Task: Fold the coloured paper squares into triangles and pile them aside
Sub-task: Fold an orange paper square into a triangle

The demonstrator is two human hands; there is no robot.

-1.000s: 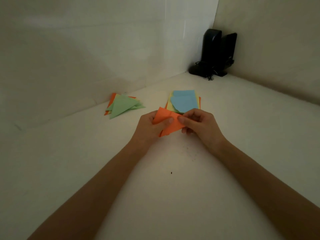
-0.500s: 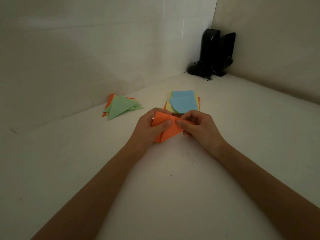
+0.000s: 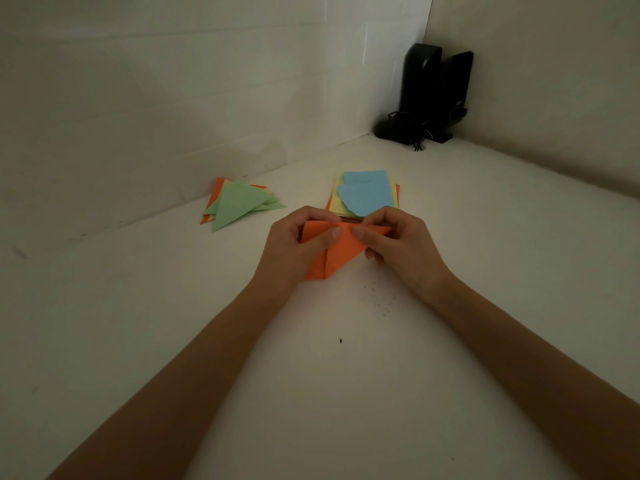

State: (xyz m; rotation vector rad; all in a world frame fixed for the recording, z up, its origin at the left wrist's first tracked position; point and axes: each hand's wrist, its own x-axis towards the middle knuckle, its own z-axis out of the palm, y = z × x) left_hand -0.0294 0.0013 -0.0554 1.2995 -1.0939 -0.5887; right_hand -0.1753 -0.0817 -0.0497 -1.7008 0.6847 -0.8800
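Note:
An orange paper [image 3: 337, 252], folded into a triangle with its point toward me, lies on the white table between my hands. My left hand [image 3: 294, 249] pinches its upper left edge with thumb and fingers. My right hand [image 3: 398, 244] pinches the upper right edge, both thumbs meeting near the middle of the fold. Just behind sits the stack of flat squares [image 3: 367, 195], blue on top with yellow and orange below. The pile of folded triangles [image 3: 239, 204], green on top of orange, lies to the left by the wall.
The white table [image 3: 346, 393] runs into a corner between two walls. Black speakers [image 3: 433, 95] with cables stand in the far corner. Small dark specks dot the table near my right wrist.
The orange paper has gone from a loosely held sheet to a flatter triangle lying lower on the table. Both hands have drawn together along its top edge.

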